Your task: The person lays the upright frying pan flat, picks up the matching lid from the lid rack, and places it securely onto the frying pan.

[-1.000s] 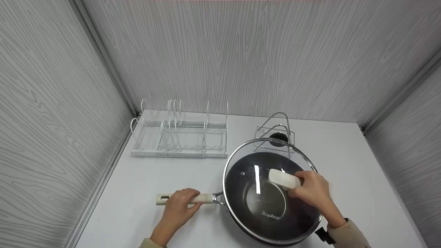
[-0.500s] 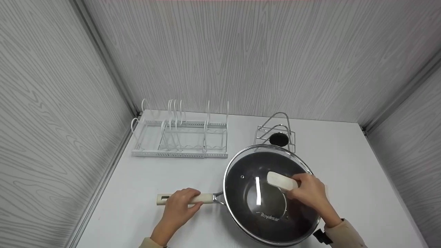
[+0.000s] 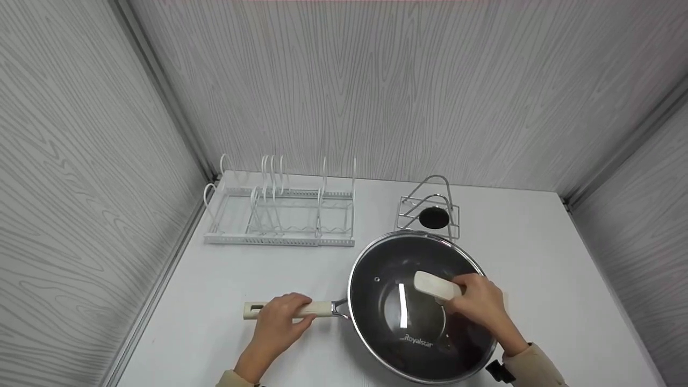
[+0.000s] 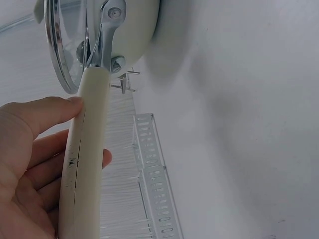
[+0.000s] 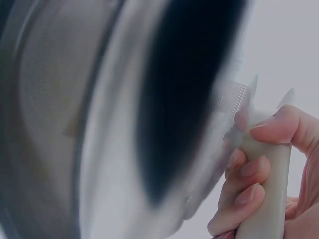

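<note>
A dark pan (image 3: 398,252) with a cream outside stands at the front of the table, its long cream handle (image 4: 89,149) pointing left. My left hand (image 3: 281,322) grips that handle, thumb along the near side and fingers beneath. Over the pan lies a glass lid (image 3: 376,301) with a metal rim, overlapping the pan's mouth in the head view. My right hand (image 3: 478,301) grips the lid's cream knob (image 3: 436,285); the right wrist view shows thumb and fingers (image 5: 254,169) curled round it. In the left wrist view the lid's rim (image 4: 60,50) sits close to the pan's edge.
A white wire rack (image 3: 285,240) with upright loops stands at the back left. Behind the pan is a small metal wire stand (image 3: 449,201) with a black round piece (image 3: 434,217). Grey wood-grain panels (image 3: 344,91) enclose the white table (image 3: 529,242).
My right hand has brought the glass lid down and toward me, so its far rim now lines up more closely with the pan's. My left hand keeps its place on the handle.
</note>
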Demonstrator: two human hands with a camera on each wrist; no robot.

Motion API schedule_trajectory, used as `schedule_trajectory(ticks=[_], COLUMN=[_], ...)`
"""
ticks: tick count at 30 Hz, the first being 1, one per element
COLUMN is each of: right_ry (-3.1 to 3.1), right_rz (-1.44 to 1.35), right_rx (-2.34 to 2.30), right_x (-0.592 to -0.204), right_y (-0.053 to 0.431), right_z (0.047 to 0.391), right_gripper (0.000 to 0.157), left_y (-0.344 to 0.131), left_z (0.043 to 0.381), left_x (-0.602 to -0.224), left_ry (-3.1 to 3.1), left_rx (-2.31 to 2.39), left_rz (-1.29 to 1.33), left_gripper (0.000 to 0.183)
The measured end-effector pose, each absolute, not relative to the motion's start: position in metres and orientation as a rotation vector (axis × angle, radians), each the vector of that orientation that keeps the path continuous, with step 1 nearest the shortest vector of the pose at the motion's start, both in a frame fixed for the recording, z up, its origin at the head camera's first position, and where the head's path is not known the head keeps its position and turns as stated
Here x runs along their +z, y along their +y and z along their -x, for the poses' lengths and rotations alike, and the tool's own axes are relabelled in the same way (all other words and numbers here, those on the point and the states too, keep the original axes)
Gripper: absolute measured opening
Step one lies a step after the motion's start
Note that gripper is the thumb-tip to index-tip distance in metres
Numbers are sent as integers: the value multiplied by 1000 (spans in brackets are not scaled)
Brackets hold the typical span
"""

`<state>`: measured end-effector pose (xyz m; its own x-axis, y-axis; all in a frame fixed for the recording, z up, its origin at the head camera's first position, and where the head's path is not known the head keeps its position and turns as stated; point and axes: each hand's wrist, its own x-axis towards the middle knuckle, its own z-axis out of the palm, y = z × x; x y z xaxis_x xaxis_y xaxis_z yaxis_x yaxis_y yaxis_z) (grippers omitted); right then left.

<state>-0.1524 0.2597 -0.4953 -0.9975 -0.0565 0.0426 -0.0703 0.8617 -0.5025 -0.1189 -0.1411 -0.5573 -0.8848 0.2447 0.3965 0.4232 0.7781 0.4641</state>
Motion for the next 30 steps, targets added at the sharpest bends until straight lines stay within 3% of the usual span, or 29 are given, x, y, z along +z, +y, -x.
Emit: schedule_trajectory(ticks=[30], right_ry=[-3011], right_rz=[-103], right_rx=[813], right_x=[-506], right_y=[261], right_z=[154], right_gripper=[24], left_y=[-142], left_z=[120], left_x=[-558], left_ry=[-2667], left_rx=[-802], left_rz=[508], left_gripper=[29])
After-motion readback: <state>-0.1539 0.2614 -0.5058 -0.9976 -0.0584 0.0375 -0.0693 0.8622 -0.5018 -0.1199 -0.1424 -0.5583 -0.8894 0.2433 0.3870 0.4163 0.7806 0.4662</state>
